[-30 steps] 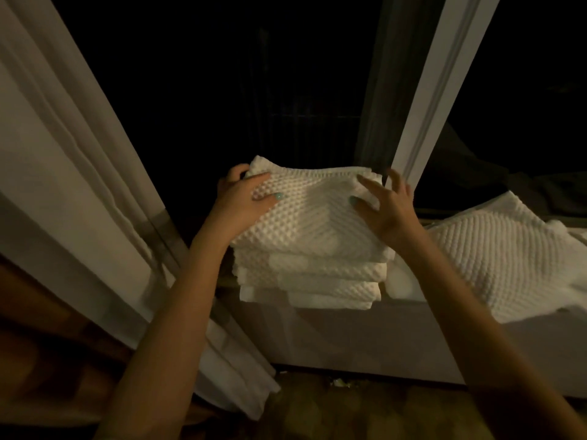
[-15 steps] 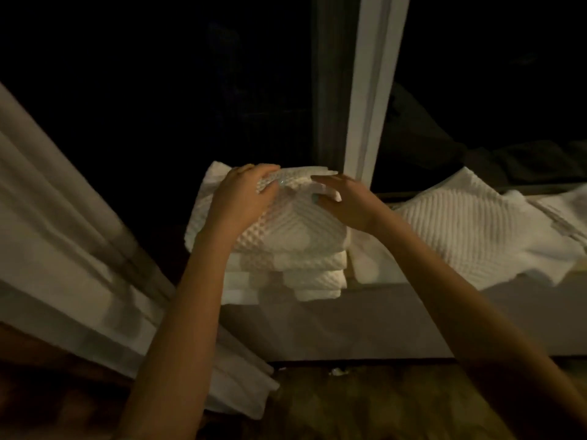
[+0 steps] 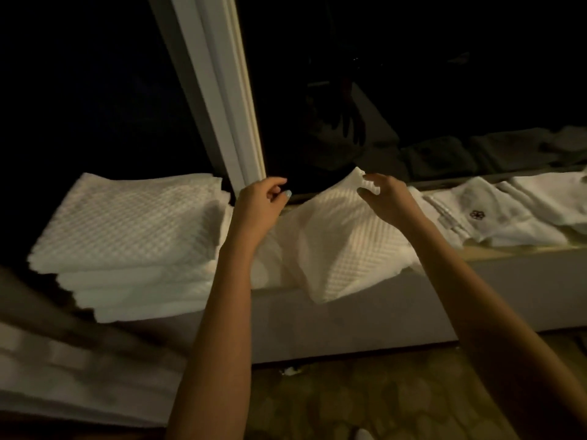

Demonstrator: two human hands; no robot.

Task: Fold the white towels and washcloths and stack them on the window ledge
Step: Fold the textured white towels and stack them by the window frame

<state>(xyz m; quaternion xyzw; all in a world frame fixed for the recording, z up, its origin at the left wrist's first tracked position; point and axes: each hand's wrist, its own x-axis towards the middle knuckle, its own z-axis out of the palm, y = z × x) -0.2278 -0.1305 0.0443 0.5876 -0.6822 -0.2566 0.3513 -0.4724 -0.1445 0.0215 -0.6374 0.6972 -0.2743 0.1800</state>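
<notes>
A stack of folded white waffle-weave towels (image 3: 127, 236) was seen at the left end of the pale window ledge (image 3: 476, 290), its front edges hanging a little over the ledge. Just beside it, to the right, an unfolded white waffle-weave towel (image 3: 336, 246) was laid on the same ledge, and one corner of it was draped over the front wall. The far corner of this towel was pinched and raised by the fingers (image 3: 370, 182) of the right hand (image 3: 386, 196). The left hand (image 3: 259, 206) was held above the gap between the stack and the loose towel, close to the white window frame (image 3: 222, 100). Its fingers were curled toward the palm, and nothing was seen in them. Further right on the ledge, smooth white washcloths (image 3: 495, 217) were spread, one marked with a small dark emblem. A blurred pale curtain (image 3: 63, 382) was seen at the lower left.
</notes>
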